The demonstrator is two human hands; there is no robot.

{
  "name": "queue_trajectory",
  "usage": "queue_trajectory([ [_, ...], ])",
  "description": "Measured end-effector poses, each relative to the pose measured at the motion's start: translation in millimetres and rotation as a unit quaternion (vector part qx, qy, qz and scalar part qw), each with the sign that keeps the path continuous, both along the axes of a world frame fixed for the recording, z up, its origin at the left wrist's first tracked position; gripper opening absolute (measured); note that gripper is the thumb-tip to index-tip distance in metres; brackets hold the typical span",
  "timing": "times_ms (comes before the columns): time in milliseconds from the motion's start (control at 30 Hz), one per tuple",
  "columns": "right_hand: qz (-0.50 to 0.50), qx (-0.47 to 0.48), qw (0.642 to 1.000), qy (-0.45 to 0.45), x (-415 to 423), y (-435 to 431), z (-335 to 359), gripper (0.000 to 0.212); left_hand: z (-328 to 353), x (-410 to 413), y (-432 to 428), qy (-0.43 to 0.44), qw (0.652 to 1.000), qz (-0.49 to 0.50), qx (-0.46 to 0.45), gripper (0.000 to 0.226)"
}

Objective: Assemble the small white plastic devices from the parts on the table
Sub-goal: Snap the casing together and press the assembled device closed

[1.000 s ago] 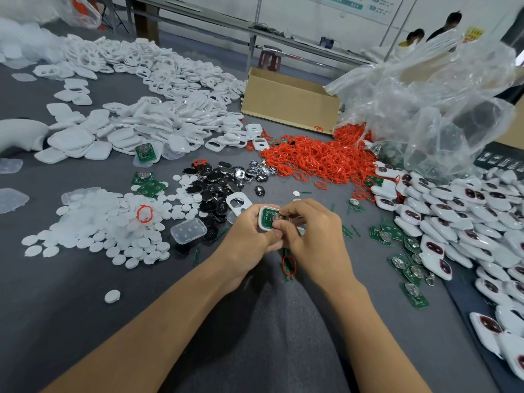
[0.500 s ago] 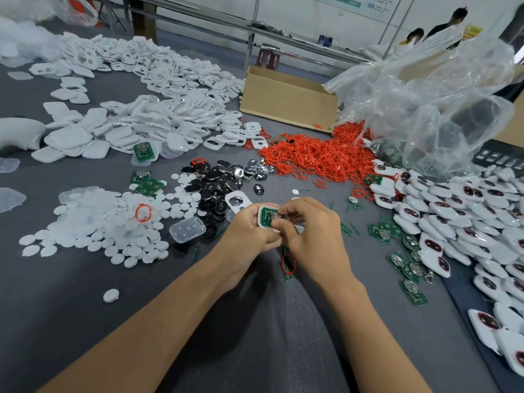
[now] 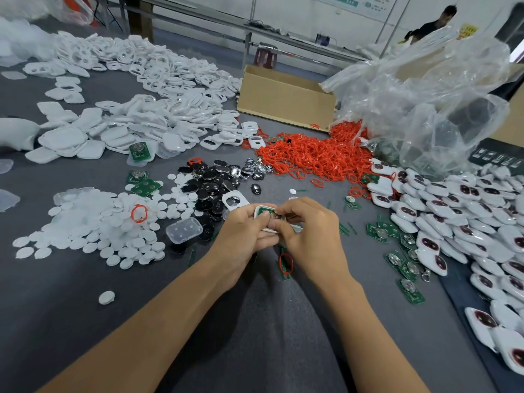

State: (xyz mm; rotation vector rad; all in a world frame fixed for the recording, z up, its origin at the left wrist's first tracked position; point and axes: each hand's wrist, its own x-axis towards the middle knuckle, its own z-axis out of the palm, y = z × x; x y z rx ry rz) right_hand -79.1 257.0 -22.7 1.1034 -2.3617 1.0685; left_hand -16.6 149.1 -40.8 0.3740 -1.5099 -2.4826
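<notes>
Both hands meet on one half-built device above the bench.

The left hand [image 3: 243, 231] grip pinches the small white plastic shell with green circuit board [image 3: 265, 213]; right hand [image 3: 309, 231] fingertips close on its right edge, the nearer hand for pressing.

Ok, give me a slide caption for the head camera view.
Both hands, left and right, hold a white shell with a green circuit board amid piled parts.
</notes>
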Motion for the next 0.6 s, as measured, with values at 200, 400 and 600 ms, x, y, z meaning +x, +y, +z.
queue_trajectory([
  [200,0.004,-0.003,1.0,0.009,0.3,1.6,0.1,0.011,3.9,1.4,0.5,-0.005,1.0,0.004,0.0,0.016],
  [400,0.032,-0.019,0.999,-0.014,1.9,3.5,2.4,0.01,4.7,0.3,-0.5,-0.014,1.0,0.015,0.006,0.016],
  [600,-0.049,-0.072,0.995,-0.042,-14.6,22.7,4.6,0.019,5.9,1.9,-1.6,-0.013,0.998,0.018,0.056,0.019],
])
